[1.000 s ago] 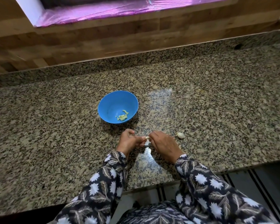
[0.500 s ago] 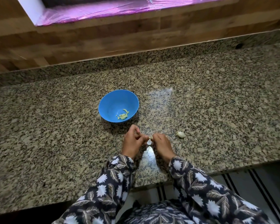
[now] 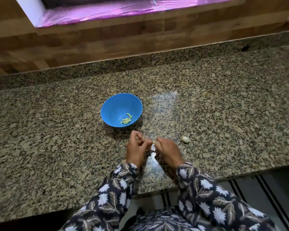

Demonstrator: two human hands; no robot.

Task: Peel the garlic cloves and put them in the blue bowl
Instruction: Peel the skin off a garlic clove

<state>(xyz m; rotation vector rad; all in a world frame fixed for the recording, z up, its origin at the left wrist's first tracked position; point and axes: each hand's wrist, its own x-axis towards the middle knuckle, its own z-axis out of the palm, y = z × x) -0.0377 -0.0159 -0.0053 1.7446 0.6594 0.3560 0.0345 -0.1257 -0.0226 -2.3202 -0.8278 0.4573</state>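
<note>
Both my hands are low over the granite surface (image 3: 223, 105), just in front of the blue bowl (image 3: 110, 104). My left hand (image 3: 136, 151) and right hand (image 3: 168, 151) meet at the tips, and the fingers (image 3: 158, 140) of each are curled in, pinching a garlic clove (image 3: 153, 145) between them. The clove is small and mostly hidden, so I cannot tell how much skin is on it.

The step, as I judge it, is stripping the skin from this clove. To do it well I would hold the clove firm with the left hand and let the right thumbnail catch the papery edge at one end. Then I would pull along the clove's length rather than across it, so the skin comes away in strips. A light pinch is enough, since a hard squeeze could shoot the clove across the surface or off its near edge. I would peel over the surface, not over the bowl, so that no loose skin falls in.

The bowl holds a few yellow-green pieces (image 3: 126, 120); I cannot make out whether they are cloves or scraps. A second clove (image 3: 185, 139), seemingly unpeeled, lies on the surface near my right hand, not touching it.
</note>
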